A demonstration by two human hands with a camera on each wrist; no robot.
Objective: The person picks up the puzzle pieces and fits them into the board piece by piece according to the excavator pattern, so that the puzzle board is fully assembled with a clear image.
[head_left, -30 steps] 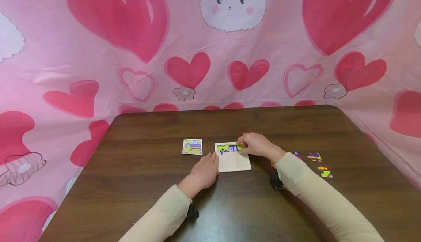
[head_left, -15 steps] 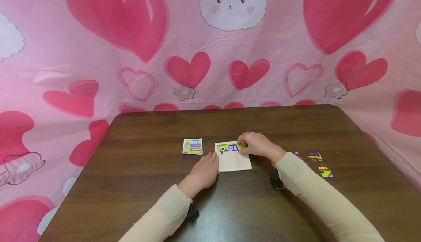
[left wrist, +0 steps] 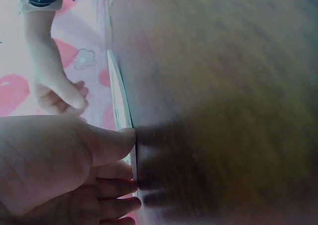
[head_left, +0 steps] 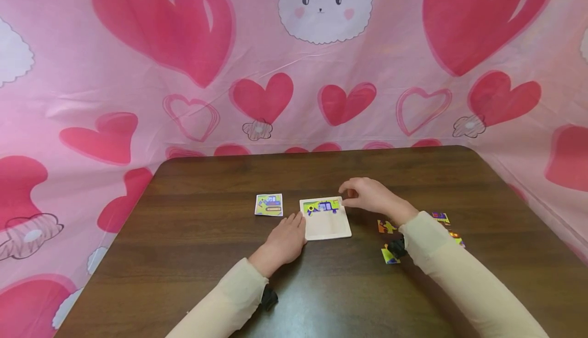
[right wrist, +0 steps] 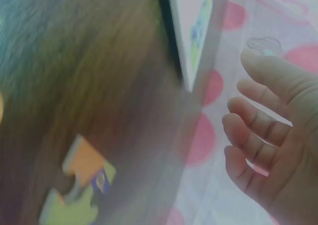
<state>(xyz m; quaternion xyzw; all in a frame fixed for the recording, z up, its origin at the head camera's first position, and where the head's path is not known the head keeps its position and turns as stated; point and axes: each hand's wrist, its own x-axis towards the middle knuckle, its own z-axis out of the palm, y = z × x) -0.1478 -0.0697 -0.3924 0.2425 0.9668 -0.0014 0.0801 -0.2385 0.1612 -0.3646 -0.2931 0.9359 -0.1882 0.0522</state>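
Observation:
A pale square puzzle tray lies on the brown table, its far strip filled with joined jigsaw pieces showing a blue vehicle on lime green. My left hand rests at the tray's left edge; in the left wrist view its thumb and straight fingertips touch the tray's side. Just off the far right corner hovers my right hand. Seen from the right wrist, that hand has loosely bent fingers apart from the thumb, nothing between them.
Left of the tray lies a picture card with a similar vehicle. Loose jigsaw pieces are at the right: an orange and green one, a lime one, and others partly under the right forearm's outline. A pink heart-patterned cloth hangs behind the table.
My right hand has let go of the jigsaw piece at the tray's far right corner and drawn back up and right. The left hand has stayed put.

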